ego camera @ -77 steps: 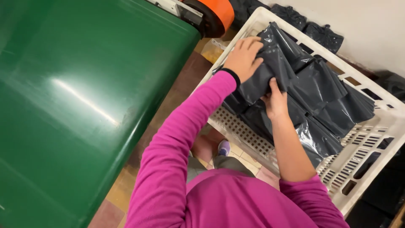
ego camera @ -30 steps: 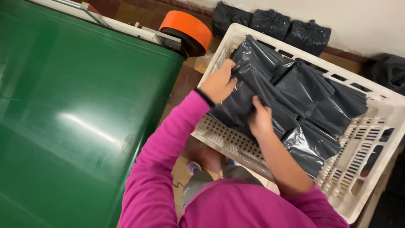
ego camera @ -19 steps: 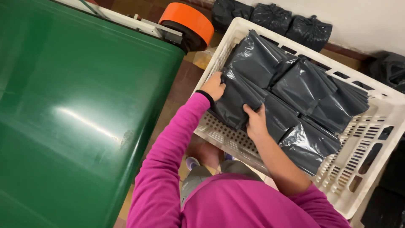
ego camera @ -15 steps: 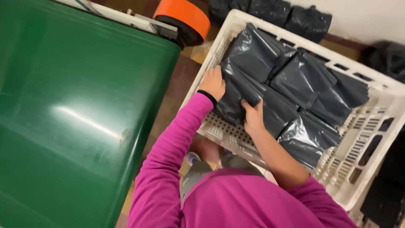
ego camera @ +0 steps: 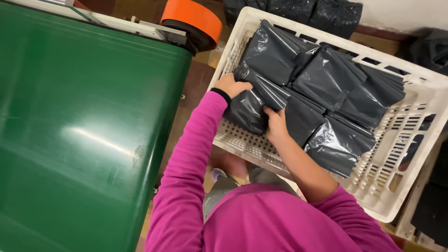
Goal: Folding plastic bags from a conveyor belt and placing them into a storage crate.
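Head view, looking down.

Crate (ego camera: 422, 100): white plastic, slotted walls and floor, set at 1 to 3 o'clock of the picture. It is filled with dark grey plastic bags, laid flat and overlapped in rows, an arrangement that seems meant to fit many into one layer.

Front bag (ego camera: 252, 109): dark grey, glossy, placed in the crate's near left corner, at about 12 o'clock from the person's body. It is held from both ends, apparently so that it can be kept flat and steady among its neighbours.

Left hand (ego camera: 232, 85): reached in over the crate's left wall. The fingers are curled narrowly over the bag's far upper edge, so that the plastic is pinched. A pink sleeve with a dark cuff is seen at the wrist.

Right hand (ego camera: 276, 125): laid on the bag's right edge, at 3 o'clock of the left hand. The fingers are bent and pressed into the plastic, with the thumb tucked at the seam against the next bag; a closed grip is judged, though the fingertips are partly hidden.

Other bags (ego camera: 326, 77): untouched, at 1 to 2 o'clock of the hands.

Green bin lid (ego camera: 79, 121): broad and shiny, at 9 o'clock, just beside the crate.

Orange wheel (ego camera: 195, 21): at 11 o'clock, between lid and crate.

More dark bags (ego camera: 298, 9): heaped behind the crate at 12 o'clock.
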